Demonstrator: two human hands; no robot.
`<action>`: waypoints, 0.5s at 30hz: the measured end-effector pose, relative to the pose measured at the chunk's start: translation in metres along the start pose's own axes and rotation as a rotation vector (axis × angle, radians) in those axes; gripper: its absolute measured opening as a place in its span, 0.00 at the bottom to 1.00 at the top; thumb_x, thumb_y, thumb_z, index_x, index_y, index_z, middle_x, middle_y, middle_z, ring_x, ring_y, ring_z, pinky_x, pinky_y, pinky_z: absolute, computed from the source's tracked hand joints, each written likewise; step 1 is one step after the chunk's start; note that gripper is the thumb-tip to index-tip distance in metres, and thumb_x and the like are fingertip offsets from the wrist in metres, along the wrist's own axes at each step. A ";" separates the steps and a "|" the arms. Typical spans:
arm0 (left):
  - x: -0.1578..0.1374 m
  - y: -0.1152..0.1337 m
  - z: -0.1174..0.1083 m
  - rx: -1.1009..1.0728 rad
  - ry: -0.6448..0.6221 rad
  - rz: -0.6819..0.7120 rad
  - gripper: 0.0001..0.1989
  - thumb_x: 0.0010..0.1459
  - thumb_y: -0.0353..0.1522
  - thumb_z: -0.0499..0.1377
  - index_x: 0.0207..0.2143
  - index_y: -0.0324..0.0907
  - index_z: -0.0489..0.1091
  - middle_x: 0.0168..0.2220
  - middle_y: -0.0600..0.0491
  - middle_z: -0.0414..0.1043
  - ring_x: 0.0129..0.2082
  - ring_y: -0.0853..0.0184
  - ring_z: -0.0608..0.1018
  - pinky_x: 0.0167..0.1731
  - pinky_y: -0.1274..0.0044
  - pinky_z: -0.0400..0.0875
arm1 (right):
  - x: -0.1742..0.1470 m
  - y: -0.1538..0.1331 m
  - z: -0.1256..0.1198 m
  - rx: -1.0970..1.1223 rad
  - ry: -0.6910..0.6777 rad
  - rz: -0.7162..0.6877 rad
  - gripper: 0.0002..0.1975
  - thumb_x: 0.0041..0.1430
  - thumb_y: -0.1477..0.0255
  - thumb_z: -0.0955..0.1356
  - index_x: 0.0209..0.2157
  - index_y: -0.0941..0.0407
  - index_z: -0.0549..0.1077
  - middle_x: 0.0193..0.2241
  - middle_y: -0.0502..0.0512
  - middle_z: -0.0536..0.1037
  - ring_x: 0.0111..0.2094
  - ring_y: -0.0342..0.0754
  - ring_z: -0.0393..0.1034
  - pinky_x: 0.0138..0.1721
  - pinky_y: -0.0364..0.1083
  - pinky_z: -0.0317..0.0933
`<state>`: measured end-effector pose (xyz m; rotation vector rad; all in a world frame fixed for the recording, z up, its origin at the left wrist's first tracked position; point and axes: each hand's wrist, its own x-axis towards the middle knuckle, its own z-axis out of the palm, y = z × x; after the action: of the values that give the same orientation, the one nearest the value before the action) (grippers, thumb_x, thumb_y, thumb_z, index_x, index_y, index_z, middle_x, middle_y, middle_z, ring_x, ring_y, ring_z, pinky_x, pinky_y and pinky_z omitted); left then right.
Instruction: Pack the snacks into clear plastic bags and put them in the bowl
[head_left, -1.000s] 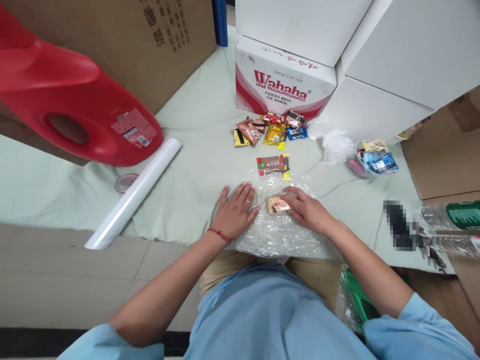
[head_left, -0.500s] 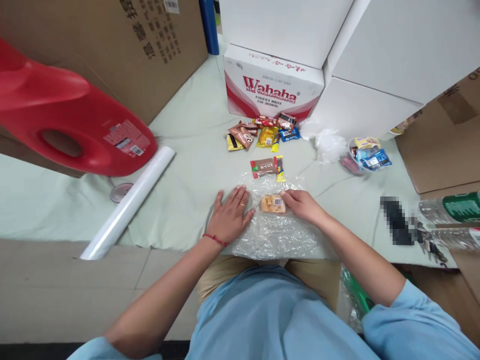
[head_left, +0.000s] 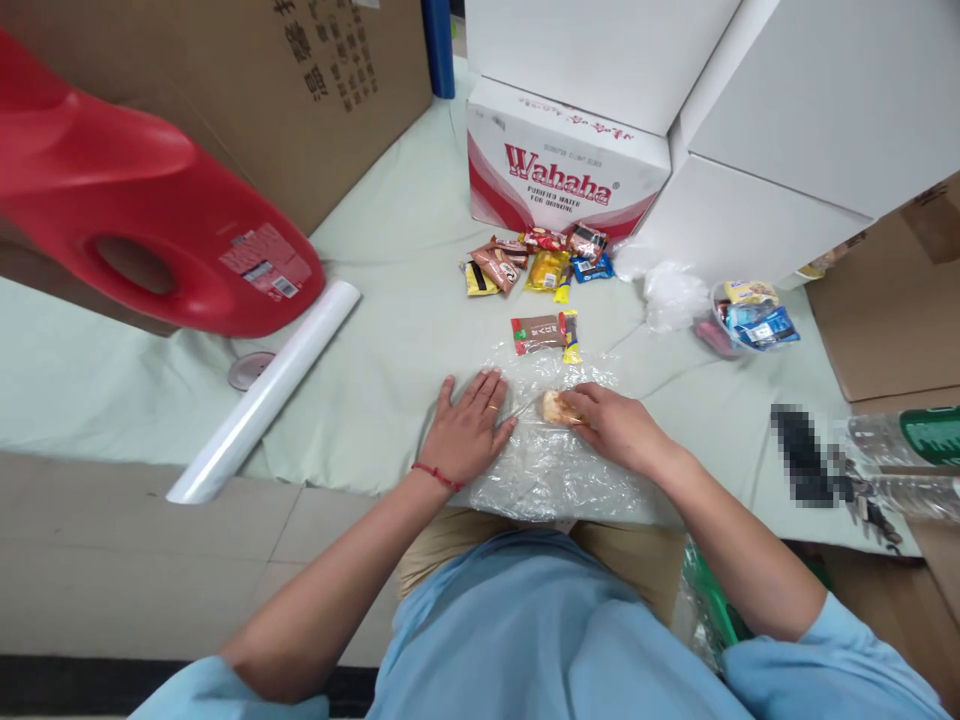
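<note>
A sheet of clear plastic film (head_left: 555, 480) lies crinkled at the table's front edge. My left hand (head_left: 466, 425) rests flat with fingers spread on the film's left side. Near the middle of the film is a small packaged snack (head_left: 555, 407), pale and brownish. My right hand (head_left: 619, 425) grips its right part between thumb and fingers, hiding some of it. Just beyond the film's far part lie a brown-and-red snack packet (head_left: 538, 334) and a thin yellow-and-blue packet (head_left: 571, 338), side by side.
Several snack packets (head_left: 499, 268) lie before a Wahaha carton (head_left: 566, 165). Crumpled clear plastic (head_left: 675, 296) and a bowl of snacks (head_left: 757, 318) sit right of them. A white roll (head_left: 262, 395) and red jug (head_left: 262, 270) stand left; bottles (head_left: 877, 435) and keys (head_left: 870, 510) lie right.
My right hand has shifted from pinching the snack's right corner to covering more of it, and its barcode is now out of sight. My left hand stays flat on the film.
</note>
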<state>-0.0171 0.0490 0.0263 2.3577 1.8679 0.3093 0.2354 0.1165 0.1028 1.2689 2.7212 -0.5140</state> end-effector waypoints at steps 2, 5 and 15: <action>0.000 0.000 0.001 -0.003 0.004 -0.001 0.30 0.72 0.44 0.44 0.71 0.44 0.55 0.73 0.45 0.54 0.73 0.57 0.58 0.72 0.51 0.38 | -0.002 0.001 -0.005 0.042 0.038 -0.023 0.25 0.66 0.72 0.68 0.64 0.48 0.68 0.60 0.60 0.73 0.53 0.57 0.75 0.46 0.50 0.71; -0.001 0.000 0.001 -0.006 0.002 -0.003 0.30 0.72 0.44 0.44 0.71 0.44 0.55 0.73 0.45 0.54 0.73 0.57 0.57 0.72 0.52 0.38 | -0.001 -0.003 -0.006 0.086 0.039 -0.106 0.26 0.67 0.70 0.67 0.65 0.49 0.66 0.61 0.60 0.72 0.54 0.56 0.74 0.48 0.51 0.71; 0.000 -0.002 -0.001 -0.016 0.004 -0.001 0.30 0.73 0.44 0.43 0.72 0.45 0.55 0.73 0.46 0.53 0.73 0.57 0.58 0.72 0.52 0.38 | 0.047 0.021 -0.022 0.105 0.120 0.054 0.17 0.69 0.60 0.65 0.53 0.51 0.78 0.53 0.59 0.78 0.47 0.55 0.77 0.47 0.49 0.68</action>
<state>-0.0197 0.0495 0.0270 2.3475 1.8608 0.3276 0.2217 0.1709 0.1078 1.4395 2.7802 -0.6016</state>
